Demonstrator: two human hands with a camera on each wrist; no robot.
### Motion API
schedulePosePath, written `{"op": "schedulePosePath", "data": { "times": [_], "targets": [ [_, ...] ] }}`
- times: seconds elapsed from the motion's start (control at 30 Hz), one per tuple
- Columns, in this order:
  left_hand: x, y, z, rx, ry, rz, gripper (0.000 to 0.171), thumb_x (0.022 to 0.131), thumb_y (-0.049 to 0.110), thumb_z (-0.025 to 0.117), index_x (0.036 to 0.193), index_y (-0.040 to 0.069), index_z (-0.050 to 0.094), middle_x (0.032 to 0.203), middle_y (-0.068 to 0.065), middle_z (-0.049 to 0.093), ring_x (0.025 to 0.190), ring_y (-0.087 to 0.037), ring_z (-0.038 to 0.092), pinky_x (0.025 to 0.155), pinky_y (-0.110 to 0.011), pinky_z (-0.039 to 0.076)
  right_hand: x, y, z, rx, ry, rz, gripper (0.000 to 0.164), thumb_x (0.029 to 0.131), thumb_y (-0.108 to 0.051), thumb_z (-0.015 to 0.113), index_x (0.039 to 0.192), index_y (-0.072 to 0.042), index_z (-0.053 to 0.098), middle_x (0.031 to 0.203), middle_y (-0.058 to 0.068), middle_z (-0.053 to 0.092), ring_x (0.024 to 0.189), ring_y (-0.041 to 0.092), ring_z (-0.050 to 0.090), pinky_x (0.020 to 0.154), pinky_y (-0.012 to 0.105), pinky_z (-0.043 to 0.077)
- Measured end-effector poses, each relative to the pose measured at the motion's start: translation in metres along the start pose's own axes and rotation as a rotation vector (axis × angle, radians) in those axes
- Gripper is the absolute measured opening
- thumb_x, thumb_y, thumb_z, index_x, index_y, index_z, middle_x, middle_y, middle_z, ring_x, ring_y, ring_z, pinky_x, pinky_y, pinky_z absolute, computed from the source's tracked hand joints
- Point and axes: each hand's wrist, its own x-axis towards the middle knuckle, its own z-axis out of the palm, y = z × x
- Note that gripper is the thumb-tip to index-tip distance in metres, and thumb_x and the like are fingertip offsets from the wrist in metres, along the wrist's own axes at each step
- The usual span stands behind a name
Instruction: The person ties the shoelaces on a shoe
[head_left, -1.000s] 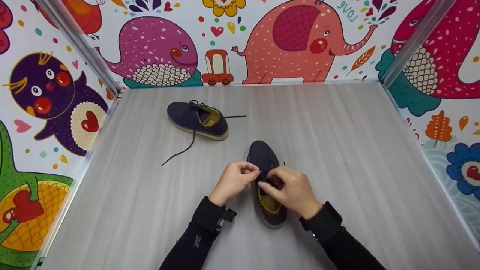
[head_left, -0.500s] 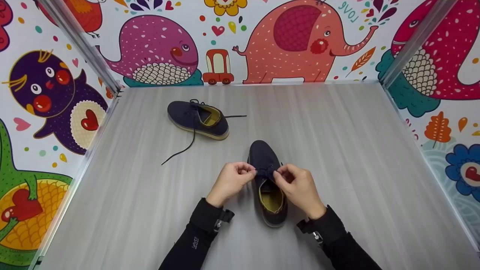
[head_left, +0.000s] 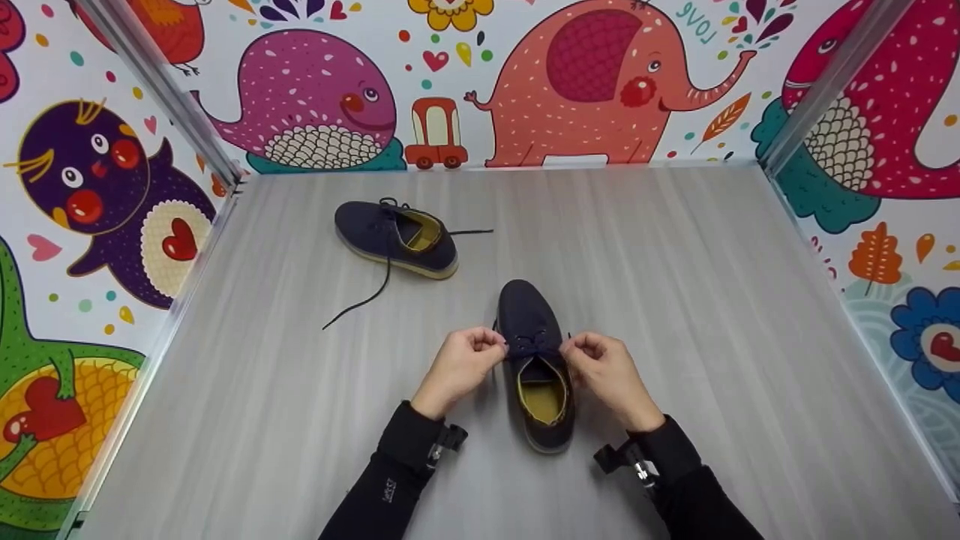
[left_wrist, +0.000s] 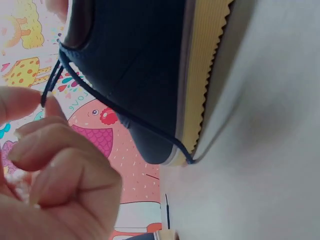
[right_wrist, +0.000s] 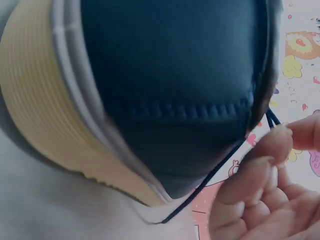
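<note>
Fingers, left hand (head_left: 459,369): closed pinch on lace loop (left_wrist: 50,84), left of near shoe (head_left: 525,304).
Fingers, right hand (head_left: 611,379): pinching second loop (right_wrist: 272,118), right of shoe.
Lacing (head_left: 534,346): too small to read.

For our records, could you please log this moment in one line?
left hand: pinches navy cord loop; right hand: pinches opposite loop; yellow-lined navy shoe: between hands; second navy shoe: lace ends loose

White walls (head_left: 476,79) on three sides carry printed cartoon animals (head_left: 97,165), including a purple whale (head_left: 315,90) and a coral elephant (head_left: 585,116). Metal posts (head_left: 171,97) mark both far corners. The surface (head_left: 697,300) between is pale grey, streaked.
</note>
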Motion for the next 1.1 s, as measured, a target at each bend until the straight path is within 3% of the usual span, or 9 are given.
{"op": "schedulePosePath", "data": {
  "times": [0.17, 0.4, 0.7, 0.87, 1.1],
  "targets": [
    [0.001, 0.005, 0.0, 0.019, -0.036, 0.045, 0.013, 0.092, 0.018, 0.067, 0.088, 0.006, 0.07, 0.067, 0.004, 0.057, 0.058, -0.01, 0.045, 0.053, -0.024, 0.034, 0.005, -0.004, -0.004, -0.107, -0.09, -0.025, 0.021, 0.095, -0.018, 0.069, 0.087, 0.001, 0.066, 0.064, 0.004, 0.056, 0.054, 0.014, 0.052, 0.049, 0.024, 0.043],
    [0.002, 0.011, 0.0, 0.144, -0.058, 0.091, 0.02, 0.092, 0.031, 0.071, 0.082, 0.013, 0.071, 0.065, 0.007, 0.055, 0.055, -0.009, 0.047, 0.052, -0.025, 0.037, 0.011, -0.026, -0.01, -0.234, -0.153, -0.082, 0.023, 0.097, -0.016, 0.066, 0.087, 0.004, 0.066, 0.069, 0.014, 0.059, 0.057, 0.02, 0.054, 0.05, 0.023, 0.044],
    [0.001, 0.009, -0.005, 0.18, -0.031, 0.122, 0.021, 0.097, 0.025, 0.066, 0.081, 0.012, 0.065, 0.062, 0.008, 0.051, 0.053, -0.008, 0.043, 0.051, -0.024, 0.034, 0.017, -0.02, -0.013, -0.209, -0.056, -0.15, 0.015, 0.094, -0.013, 0.069, 0.085, -0.001, 0.07, 0.066, 0.005, 0.059, 0.052, 0.013, 0.051, 0.05, 0.023, 0.044],
    [-0.001, 0.006, -0.006, 0.185, -0.029, 0.112, 0.019, 0.099, 0.024, 0.064, 0.083, 0.013, 0.064, 0.063, 0.008, 0.051, 0.054, -0.009, 0.043, 0.052, -0.024, 0.034, 0.017, -0.014, -0.013, -0.186, -0.007, -0.115, 0.013, 0.094, -0.009, 0.068, 0.086, 0.001, 0.071, 0.064, 0.009, 0.058, 0.051, 0.012, 0.05, 0.049, 0.023, 0.043],
    [-0.002, 0.001, -0.007, 0.195, -0.009, 0.113, 0.021, 0.099, 0.025, 0.063, 0.084, 0.01, 0.064, 0.064, 0.006, 0.051, 0.057, -0.01, 0.045, 0.054, -0.025, 0.036, 0.018, -0.006, -0.016, -0.225, 0.021, -0.063, 0.014, 0.094, -0.011, 0.067, 0.087, 0.001, 0.072, 0.059, 0.002, 0.055, 0.051, 0.012, 0.05, 0.047, 0.023, 0.04]
  ]
}}
